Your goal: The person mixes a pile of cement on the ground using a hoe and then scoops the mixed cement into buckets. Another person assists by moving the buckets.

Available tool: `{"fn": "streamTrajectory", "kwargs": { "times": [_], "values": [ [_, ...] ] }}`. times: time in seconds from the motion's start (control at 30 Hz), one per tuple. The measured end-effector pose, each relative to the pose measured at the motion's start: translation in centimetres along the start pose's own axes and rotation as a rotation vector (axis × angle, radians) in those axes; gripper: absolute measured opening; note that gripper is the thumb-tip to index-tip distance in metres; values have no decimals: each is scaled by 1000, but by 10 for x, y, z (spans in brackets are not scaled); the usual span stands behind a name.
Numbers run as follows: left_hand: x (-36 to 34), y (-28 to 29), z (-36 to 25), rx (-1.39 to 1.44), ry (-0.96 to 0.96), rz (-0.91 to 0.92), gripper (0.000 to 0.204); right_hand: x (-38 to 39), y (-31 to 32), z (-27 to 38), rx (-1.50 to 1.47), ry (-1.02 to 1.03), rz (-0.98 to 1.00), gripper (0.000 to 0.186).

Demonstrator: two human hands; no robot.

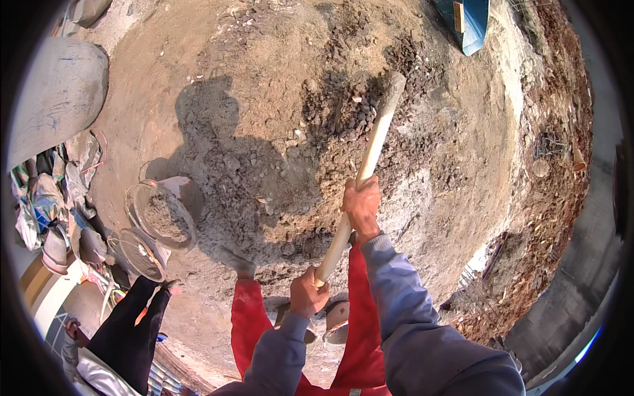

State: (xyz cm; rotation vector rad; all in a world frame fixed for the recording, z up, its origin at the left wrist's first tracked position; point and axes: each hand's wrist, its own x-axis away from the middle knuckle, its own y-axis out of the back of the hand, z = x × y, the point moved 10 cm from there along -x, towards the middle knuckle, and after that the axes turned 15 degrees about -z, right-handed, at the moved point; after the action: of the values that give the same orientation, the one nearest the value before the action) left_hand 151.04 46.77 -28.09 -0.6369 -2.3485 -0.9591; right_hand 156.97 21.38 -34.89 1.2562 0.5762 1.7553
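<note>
A thick, pale wooden handle (374, 149) slants up and away to the right across the ground. My left hand (308, 294) is closed round its near end, between my red trouser legs. Farther up, my right hand (362, 204) grips the same handle with the fingers wrapped over it. The handle's far end looks dirty and reaches over dark, loose clods of soil (353, 105); no tool head can be made out there. Two bucket-like containers (337, 322) sit between my legs, partly covered by my left arm.
Left of me stand a soil-filled bucket (185, 236) and a second round container (140, 256). A person in black trousers (129, 330) is at lower left, near piled sacks (49, 198). A large grey rounded block (63, 86), a blue metal trough-like object (473, 30) and a rubble bank (561, 211) surround the ground.
</note>
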Motion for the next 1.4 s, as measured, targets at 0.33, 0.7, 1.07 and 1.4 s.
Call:
{"fn": "streamTrajectory", "kwargs": {
  "times": [0.33,0.7,1.07,1.4],
  "values": [
    [124,-20,24,-396,-95,-158,27,84,93,-68,-461,-227,111,20],
    [-270,-209,-285,-568,-389,-7,18,-367,83,65,-251,94,-46,40],
    [-67,-58,-110,-704,-292,82,27,-65,26,-51,86,-199,96,41],
    [93,181,47,-842,-224,-63,28,153,-78,-99,-841,-783,174,19]
  ]
}}
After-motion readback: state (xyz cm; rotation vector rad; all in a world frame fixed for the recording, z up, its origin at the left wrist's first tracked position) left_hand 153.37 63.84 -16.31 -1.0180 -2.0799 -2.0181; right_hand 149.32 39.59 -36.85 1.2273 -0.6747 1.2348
